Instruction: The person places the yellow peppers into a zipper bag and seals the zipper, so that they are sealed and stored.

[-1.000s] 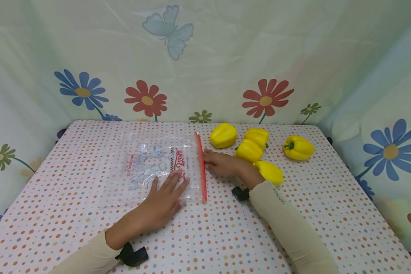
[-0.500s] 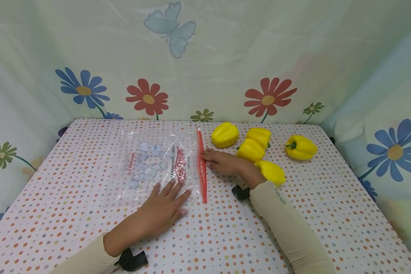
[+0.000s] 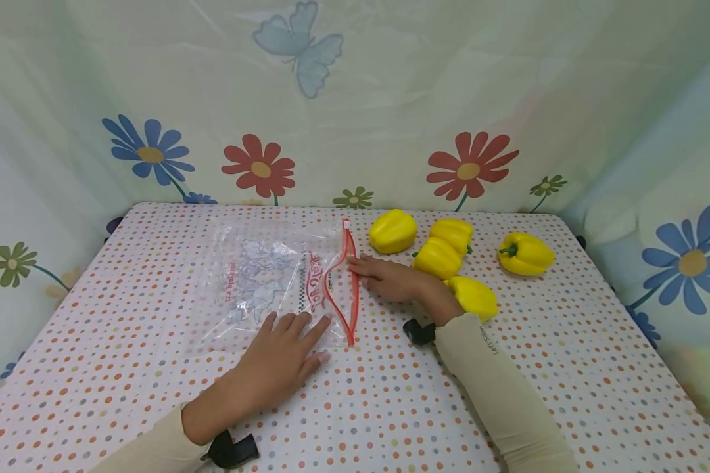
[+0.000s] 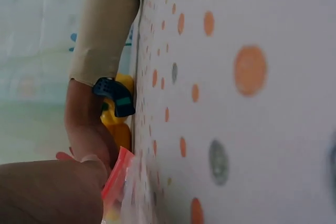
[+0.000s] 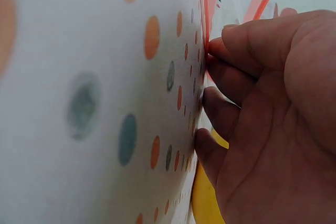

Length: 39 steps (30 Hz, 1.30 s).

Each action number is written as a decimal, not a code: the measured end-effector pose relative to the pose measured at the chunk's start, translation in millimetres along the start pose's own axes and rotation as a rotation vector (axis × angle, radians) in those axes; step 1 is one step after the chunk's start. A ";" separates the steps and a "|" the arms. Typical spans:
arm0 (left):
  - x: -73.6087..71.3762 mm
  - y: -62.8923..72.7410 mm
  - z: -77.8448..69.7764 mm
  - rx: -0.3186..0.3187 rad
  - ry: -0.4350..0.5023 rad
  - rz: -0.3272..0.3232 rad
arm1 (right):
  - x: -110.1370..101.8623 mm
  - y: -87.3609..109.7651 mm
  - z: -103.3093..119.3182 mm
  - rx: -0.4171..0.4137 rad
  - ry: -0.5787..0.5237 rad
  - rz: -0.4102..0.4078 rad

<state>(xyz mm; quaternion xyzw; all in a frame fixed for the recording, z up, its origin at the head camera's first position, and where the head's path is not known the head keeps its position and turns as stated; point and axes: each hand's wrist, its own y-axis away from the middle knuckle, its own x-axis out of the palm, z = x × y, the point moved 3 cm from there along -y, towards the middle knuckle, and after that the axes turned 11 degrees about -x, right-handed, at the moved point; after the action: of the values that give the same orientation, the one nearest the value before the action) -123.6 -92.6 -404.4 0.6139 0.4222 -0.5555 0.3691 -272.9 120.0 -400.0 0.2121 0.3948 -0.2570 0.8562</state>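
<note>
A clear plastic zipper bag (image 3: 260, 282) with printed figures lies flat on the table, its mouth toward the right. The mouth's two red zipper strips (image 3: 355, 295) stand apart in the middle, with the upper one bowed to the left. My left hand (image 3: 278, 361) rests with spread fingers on the bag's near part, close to the mouth. Fingertips of my right hand (image 3: 393, 279) touch the lower red strip; in the right wrist view those fingers (image 5: 226, 111) bend loosely against the tabletop. The left wrist view shows the raised red strip (image 4: 118, 171) beside my left hand (image 4: 47, 190).
Several yellow bell peppers lie right of the bag: one (image 3: 393, 231) at the back, two touching (image 3: 438, 257), one (image 3: 474, 299) behind my right wrist, and one (image 3: 526, 254) farther right. A dotted cloth (image 3: 355, 420) covers the table. A flowered curtain (image 3: 390, 79) hangs behind.
The bag's red strips, together at first, have parted, and the upper strip has shifted left. My left hand has slid slightly left and nearer to me. My right hand stays at the lower strip.
</note>
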 end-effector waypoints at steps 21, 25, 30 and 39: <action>0.8 -28.5 -16.4 -0.069 -0.073 -0.193 | -0.2 0.6 3.9 -0.042 0.023 -0.020; 1.5 -40.8 -15.0 -0.151 0.059 -0.169 | -1.0 0.9 5.1 -0.022 0.003 -0.016; 3.3 -55.6 -11.5 -0.206 0.140 -0.166 | -0.4 1.5 5.3 -0.030 -0.001 -0.017; 7.8 -57.8 -9.8 -0.179 0.171 -0.110 | 0.4 1.4 5.8 -0.028 0.010 -0.027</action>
<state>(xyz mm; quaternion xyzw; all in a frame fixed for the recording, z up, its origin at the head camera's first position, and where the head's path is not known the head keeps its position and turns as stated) -173.4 -61.3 -410.1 0.5997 0.5330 -0.4805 0.3541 -268.5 117.6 -396.7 0.1959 0.4055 -0.2621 0.8535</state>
